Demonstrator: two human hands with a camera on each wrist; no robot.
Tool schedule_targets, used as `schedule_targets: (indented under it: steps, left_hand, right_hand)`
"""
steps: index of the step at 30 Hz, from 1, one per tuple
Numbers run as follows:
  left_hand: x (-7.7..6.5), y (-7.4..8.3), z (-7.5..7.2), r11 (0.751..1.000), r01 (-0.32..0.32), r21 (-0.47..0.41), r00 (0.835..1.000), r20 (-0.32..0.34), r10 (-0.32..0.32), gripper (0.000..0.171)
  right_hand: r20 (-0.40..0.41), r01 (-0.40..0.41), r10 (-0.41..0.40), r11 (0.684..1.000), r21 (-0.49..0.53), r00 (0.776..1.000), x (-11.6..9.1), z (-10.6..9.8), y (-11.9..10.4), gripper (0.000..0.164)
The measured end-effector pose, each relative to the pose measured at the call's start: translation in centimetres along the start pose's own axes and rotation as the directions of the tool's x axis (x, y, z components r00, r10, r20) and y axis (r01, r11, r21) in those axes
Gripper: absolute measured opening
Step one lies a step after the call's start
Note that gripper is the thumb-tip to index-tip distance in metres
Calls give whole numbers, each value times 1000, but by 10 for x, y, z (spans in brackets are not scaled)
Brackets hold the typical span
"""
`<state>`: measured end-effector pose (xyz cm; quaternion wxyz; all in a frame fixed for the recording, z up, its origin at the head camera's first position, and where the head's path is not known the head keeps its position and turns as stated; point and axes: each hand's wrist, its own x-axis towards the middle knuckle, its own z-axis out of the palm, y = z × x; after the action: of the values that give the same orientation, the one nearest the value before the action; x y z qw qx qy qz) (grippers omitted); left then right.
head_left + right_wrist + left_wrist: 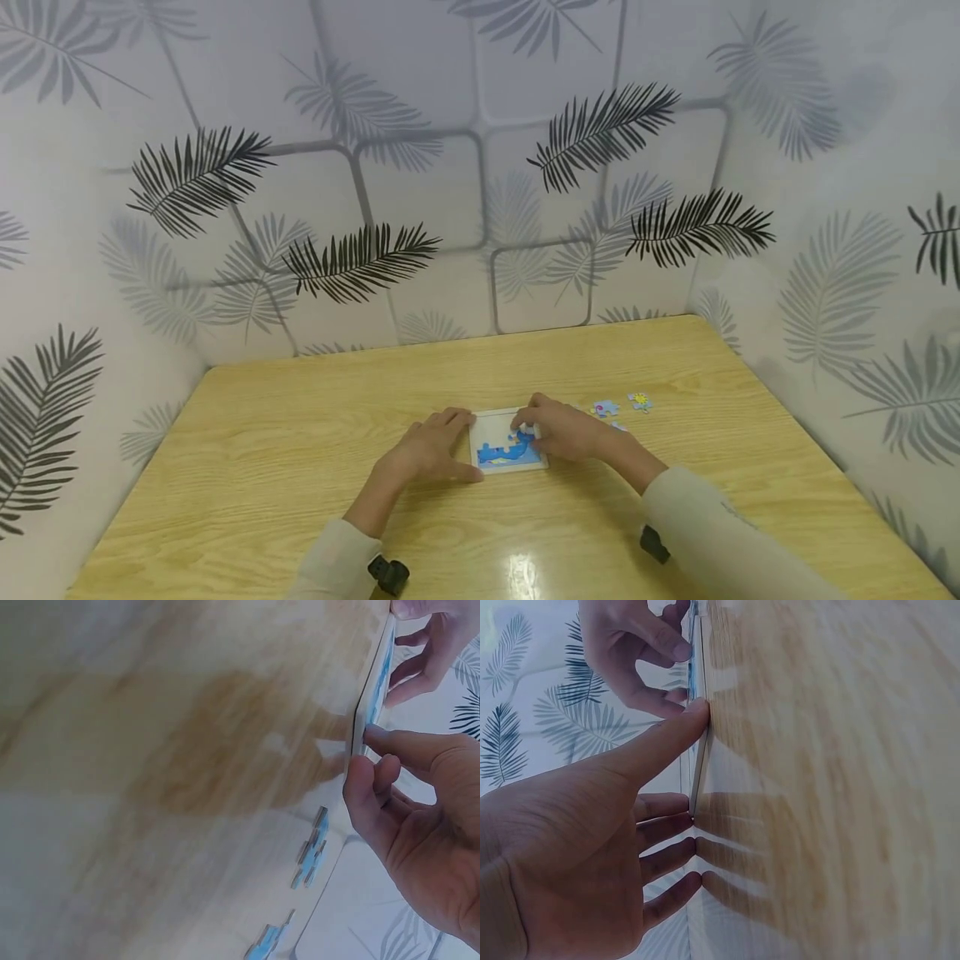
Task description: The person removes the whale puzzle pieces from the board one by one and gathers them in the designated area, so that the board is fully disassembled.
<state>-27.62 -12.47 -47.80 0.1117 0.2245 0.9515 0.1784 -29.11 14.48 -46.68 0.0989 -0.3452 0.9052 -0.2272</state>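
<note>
A white-framed puzzle tray (510, 472) lies on the table with blue whale pieces (498, 452) along its near side. My left hand (431, 450) steadies the tray's left side, its thumb at the near corner and its forefinger at the far one. In the left wrist view the fingers (664, 859) of that hand are spread and nearly straight. Over the tray's right part, my right hand (566, 429) bends thumb and forefinger around a puzzle piece (528, 432) by the whale's tail. The right wrist view shows the thumb (382, 739) low at the tray; the piece is mostly hidden there.
To the right of the tray lie loose puzzle pieces, one with a pink spiral (605, 408), one with a yellow flower (640, 402), and one partly hidden behind the right wrist (618, 426). The wooden table (300, 433) meets leaf-patterned walls (420, 283) behind and at the sides.
</note>
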Motion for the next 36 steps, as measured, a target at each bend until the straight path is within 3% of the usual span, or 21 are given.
schedule_targets:
  steps: [6, 12, 16, 25, 31, 36]
  left_hand:
    - [4, -2, 3, 1000, -15, -2, 1000, -12, 15, 90]
    - [2, 2, -1, 1000, -3, 4, 1000, -2, 3, 89]
    - [0, 1, 0, 1000, -12, -4, 1000, -13, 12, 89]
    - [-11, 10, -14, 1000, -9, -11, 1000, 2, 9, 88]
    - [-9, 12, -14, 1000, -3, 2, 1000, 21, 3, 87]
    - [-11, 13, -14, 1000, -3, -11, 1000, 23, 3, 87]
  right_hand:
    - [-3, -45, 46, 998, 31, 999, 1, -4, -1, 34]
    - [-65, -5, 3, 1000, -22, 998, 0, -5, 0, 36]
    - [-118, 21, -21, 1000, -2, 993, -7, -9, 5, 32]
    - [-174, 64, -44, 992, 106, 984, -34, -29, 33, 19]
    - [-188, -4, 35, 987, 162, 981, -60, -38, 54, 16]
    - [-215, -29, 61, 989, 147, 975, -78, -44, 71, 19]
